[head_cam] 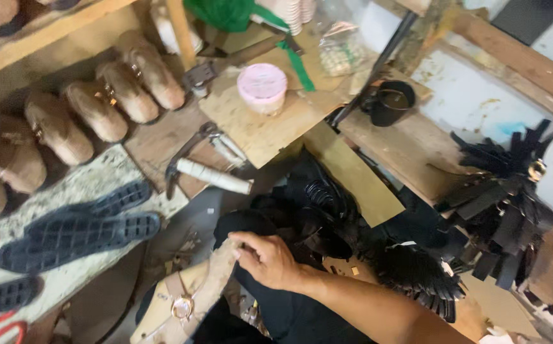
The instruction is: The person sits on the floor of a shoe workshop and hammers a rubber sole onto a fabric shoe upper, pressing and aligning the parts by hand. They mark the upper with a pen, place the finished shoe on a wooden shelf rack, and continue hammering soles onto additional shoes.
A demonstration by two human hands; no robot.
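Cluttered cobbler's workbench (410,150) of rough, stained wooden boards, seen from above. A speckled stone-like slab (92,181) at left carries two black rubber soles (79,232) with a ribbed grid tread. Behind it, a row of tan, rounded, suede-like shoe uppers (98,105) stands on a wooden shelf. A plywood offcut (264,127) bears a pink-lidded round tub (262,86); beside it lie metal lasting pincers (190,153) and a hammer with a pale wrapped handle (213,176). A black cup (391,102) stands to the right. Bundles of glossy black leather strips (499,191) fan out at right.

My right hand (270,261) is closed on the toe of a tan shoe upper with a round metal buckle (184,299), low in the centre, over my dark-clad lap. My left hand is out of view.
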